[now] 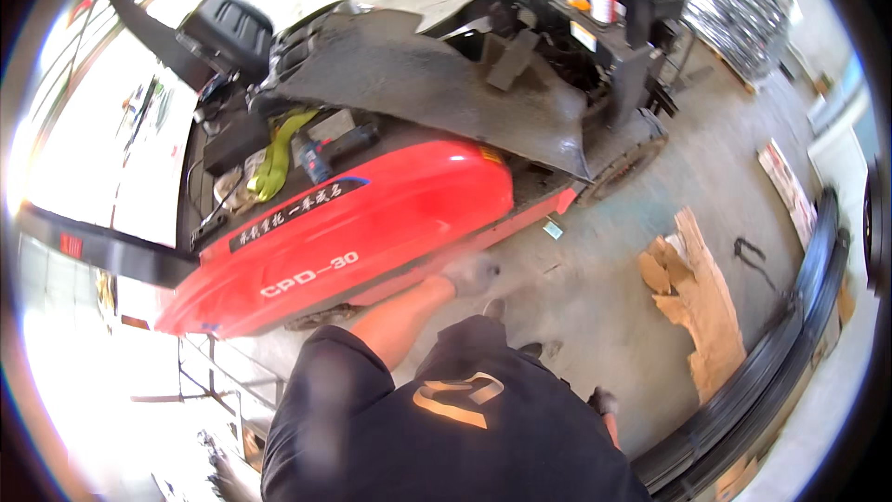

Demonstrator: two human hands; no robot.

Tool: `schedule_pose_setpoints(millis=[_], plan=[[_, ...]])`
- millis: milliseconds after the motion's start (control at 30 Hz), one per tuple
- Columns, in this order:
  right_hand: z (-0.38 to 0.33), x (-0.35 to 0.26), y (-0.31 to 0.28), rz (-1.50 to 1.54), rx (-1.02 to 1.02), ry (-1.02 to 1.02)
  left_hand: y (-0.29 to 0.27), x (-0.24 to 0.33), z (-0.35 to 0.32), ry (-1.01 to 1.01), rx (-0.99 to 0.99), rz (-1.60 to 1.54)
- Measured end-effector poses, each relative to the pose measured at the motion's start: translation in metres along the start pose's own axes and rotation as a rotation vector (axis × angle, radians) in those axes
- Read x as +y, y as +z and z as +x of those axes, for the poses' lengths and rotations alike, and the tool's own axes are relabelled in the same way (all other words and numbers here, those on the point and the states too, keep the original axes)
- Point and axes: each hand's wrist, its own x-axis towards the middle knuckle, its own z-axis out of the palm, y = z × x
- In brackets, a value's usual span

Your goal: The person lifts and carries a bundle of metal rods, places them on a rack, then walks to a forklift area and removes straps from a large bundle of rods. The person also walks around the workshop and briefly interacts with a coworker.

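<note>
My left hand (472,274), in a grey glove, is held low beside the lower edge of a forklift's red side panel (409,200). Motion blurs its fingers, so their shape cannot be made out. On my other side, my right hand (604,401) hangs near my body in a dark glove, above the grey floor. It shows small, and its fingers are not clear. Behind the red panel, a drill (316,160) and a yellow-green strap (274,163) lie in the forklift's open body. A large dark mat (418,74) drapes over the forklift's floor area.
A black seat (232,33) is tipped up at the back left. A red-capped bottle (603,0) stands on the forklift's front. Torn cardboard (701,307) and long black strips (771,363) lie at the right. A wrapped pallet load (739,9) stands at the far right.
</note>
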Motion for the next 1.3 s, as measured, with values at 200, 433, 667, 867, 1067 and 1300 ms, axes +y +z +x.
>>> schedule_pose_setpoints(millis=[200, 433, 667, 867, 1067, 1300], plan=[[0.051, -0.209, -0.024, 0.027, 0.200, -0.450, 0.119, -0.114, -0.114, -0.674, -0.273, -0.104], [-0.030, -0.401, 0.076, -0.242, 0.155, -1.020, 0.171, -0.161, -0.202, -1.131, -0.060, -0.379], [-0.200, -0.522, 0.222, -0.515, -0.327, -1.669, 0.184, -0.178, -0.119, -0.665, 0.062, -0.059], [-0.314, -0.580, 0.295, -0.389, -0.639, -2.262, 0.096, -0.082, -0.102, -1.006, 0.625, -0.677], [-0.324, -0.607, 0.367, -0.443, -0.585, -2.442, 0.188, -0.027, -0.161, -1.226, 0.590, -0.508], [-0.327, -0.603, 0.377, -0.636, -0.514, -2.448, 0.278, 0.133, -0.156, -1.805, 0.635, -1.024]])
